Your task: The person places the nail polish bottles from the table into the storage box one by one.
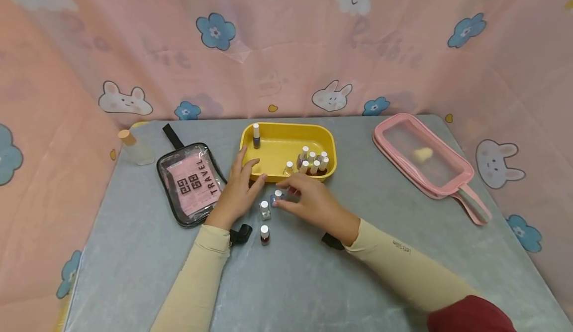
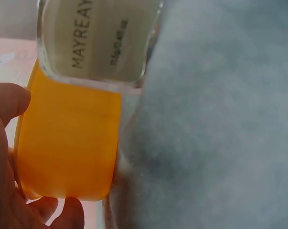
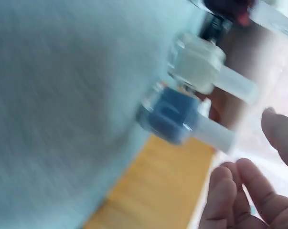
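Observation:
A yellow tray [image 1: 286, 145] sits mid-table with several white-capped nail polish bottles [image 1: 312, 162] in its front right corner and one blue bottle [image 1: 256, 136] at the back left. My left hand [image 1: 241, 185] rests with straight fingers against the tray's front left wall [image 2: 67, 143]. In front of the tray stand a blue bottle [image 1: 277, 196] [image 3: 170, 114], a clear bottle [image 1: 265, 210] [image 2: 96, 38] and a dark red one [image 1: 265, 235]. My right hand [image 1: 309, 200] reaches round the blue bottle; its fingers [image 3: 229, 191] lie close to the cap, apart from it.
A clear travel pouch [image 1: 192, 182] with a pink card lies left of the tray, and a tan-capped bottle [image 1: 134, 148] stands beyond it. A pink pouch [image 1: 425, 160] lies at the right. Pink printed curtain [image 1: 286, 48] walls in the grey table [image 1: 313, 282].

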`<state>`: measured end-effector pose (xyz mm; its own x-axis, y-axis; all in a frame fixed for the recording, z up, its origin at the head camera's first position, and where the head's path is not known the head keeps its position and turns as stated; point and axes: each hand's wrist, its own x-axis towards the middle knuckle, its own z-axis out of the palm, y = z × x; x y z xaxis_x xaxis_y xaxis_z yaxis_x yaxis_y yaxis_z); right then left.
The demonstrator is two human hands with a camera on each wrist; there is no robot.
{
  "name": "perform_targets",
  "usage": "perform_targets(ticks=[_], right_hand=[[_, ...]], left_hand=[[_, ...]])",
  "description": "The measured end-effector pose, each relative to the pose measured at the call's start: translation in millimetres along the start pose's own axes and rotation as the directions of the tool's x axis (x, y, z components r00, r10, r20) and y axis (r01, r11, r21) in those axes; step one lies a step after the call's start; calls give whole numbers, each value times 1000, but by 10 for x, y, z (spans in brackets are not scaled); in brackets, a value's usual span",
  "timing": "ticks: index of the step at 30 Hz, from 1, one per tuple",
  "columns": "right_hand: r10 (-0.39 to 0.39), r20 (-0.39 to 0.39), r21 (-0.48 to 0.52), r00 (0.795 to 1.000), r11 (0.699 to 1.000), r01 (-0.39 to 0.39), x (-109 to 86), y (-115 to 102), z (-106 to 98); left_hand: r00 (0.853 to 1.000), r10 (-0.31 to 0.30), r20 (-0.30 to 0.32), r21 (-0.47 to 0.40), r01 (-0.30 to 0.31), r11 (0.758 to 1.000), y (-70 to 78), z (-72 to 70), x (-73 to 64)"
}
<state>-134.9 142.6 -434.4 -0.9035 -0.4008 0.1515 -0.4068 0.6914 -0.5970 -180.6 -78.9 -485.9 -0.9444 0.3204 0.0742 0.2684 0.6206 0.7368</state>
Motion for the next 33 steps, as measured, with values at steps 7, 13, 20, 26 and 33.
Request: perform_targets(ticks=[7, 13, 20, 26, 33], right_hand=[[56, 7, 20, 998, 998, -56, 67, 50, 169], [25, -20, 25, 1000, 999, -24, 66, 20, 44], [125, -190, 179, 974, 980, -91, 269, 28, -735], [301, -124, 270, 946, 927, -260, 745, 609, -1058], [303, 52, 125, 951, 943, -308, 1052, 1028, -927]], left_hand=[[1000, 5, -8, -1, -5, 1000, -22, -11, -9], [1000, -3, 1, -7, 3, 1000, -18, -5, -19], [1000, -2, 5, -15, 2, 1000, 5, -18, 7], [1000, -2, 4, -18, 3, 1000, -4, -16, 24], [1000, -1, -2, -19, 1, 1000, -14, -8, 15]])
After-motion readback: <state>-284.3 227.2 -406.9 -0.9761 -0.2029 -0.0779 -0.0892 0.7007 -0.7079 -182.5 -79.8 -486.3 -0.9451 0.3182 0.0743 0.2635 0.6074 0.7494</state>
